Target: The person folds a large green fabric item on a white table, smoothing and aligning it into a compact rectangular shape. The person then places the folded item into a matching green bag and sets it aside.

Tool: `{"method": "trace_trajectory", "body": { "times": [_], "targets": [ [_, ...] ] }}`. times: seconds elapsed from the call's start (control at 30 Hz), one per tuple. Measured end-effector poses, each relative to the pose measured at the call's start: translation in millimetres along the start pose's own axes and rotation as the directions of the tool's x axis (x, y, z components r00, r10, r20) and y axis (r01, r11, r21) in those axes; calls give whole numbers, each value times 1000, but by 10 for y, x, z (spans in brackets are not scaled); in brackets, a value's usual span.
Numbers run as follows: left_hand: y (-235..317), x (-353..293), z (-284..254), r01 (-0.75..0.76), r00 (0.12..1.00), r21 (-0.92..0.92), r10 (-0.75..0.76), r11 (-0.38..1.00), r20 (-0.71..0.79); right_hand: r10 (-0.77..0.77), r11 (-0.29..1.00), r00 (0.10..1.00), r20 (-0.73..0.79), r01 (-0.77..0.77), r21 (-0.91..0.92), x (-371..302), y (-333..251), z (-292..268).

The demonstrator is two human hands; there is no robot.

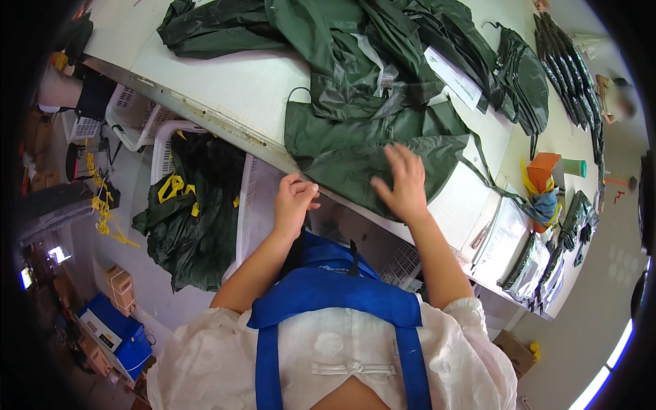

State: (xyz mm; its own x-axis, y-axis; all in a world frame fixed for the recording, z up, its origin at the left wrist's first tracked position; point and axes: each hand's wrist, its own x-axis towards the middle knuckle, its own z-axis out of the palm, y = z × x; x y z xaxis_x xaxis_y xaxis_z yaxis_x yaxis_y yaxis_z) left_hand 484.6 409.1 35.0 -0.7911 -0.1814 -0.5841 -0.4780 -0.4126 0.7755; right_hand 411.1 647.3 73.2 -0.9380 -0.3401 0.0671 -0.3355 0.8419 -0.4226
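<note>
A dark green waterproof jacket (383,164) lies spread over the white table (253,82), its near part reaching over the front edge. My right hand (403,184) rests on this near part with fingers apart, palm down. At the left end of the same edge, my left hand (294,205) has its fingers curled toward the thumb. Whether a bit of cloth is between those fingertips cannot be made out. A thin black cord loop sticks up from the left corner of the green cloth, and a green strap trails off to the right.
Below the table at left stands a white basket (246,198) heaped with dark green garments (195,219) and yellow ties. Green pouches (523,82), flat black packs (560,72), an orange box (544,169) and papers (499,232) lie along the table's right side.
</note>
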Motion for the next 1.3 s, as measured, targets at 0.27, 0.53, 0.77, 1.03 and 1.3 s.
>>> {"method": "trace_trajectory", "body": {
  "times": [0.27, 0.53, 0.77, 1.03, 1.3],
  "targets": [
    [147, 199, 152, -223, 970, 202, 237, 954, -46, 10, 996, 983, 186, 8, -93, -338, -14, -64],
    [436, -234, 551, -726, 675, 685, 256, 62, 693, -4, 993, 969, 249, -26, 115, 33, 80, -9],
    [372, -126, 592, -621, 780, 773, 198, 126, 594, -347, 838, 876, 335, 450, -309, 1268, 370, -52],
    [485, 122, 1051, -645, 747, 744, -64, 172, 662, 221, 945, 960, 174, -255, 205, 1862, 605, 255],
    [59, 722, 987, -879, 454, 473, 190, -64, 870, 190, 973, 781, -595, -230, 9, 457, 807, -353]
  ]
}}
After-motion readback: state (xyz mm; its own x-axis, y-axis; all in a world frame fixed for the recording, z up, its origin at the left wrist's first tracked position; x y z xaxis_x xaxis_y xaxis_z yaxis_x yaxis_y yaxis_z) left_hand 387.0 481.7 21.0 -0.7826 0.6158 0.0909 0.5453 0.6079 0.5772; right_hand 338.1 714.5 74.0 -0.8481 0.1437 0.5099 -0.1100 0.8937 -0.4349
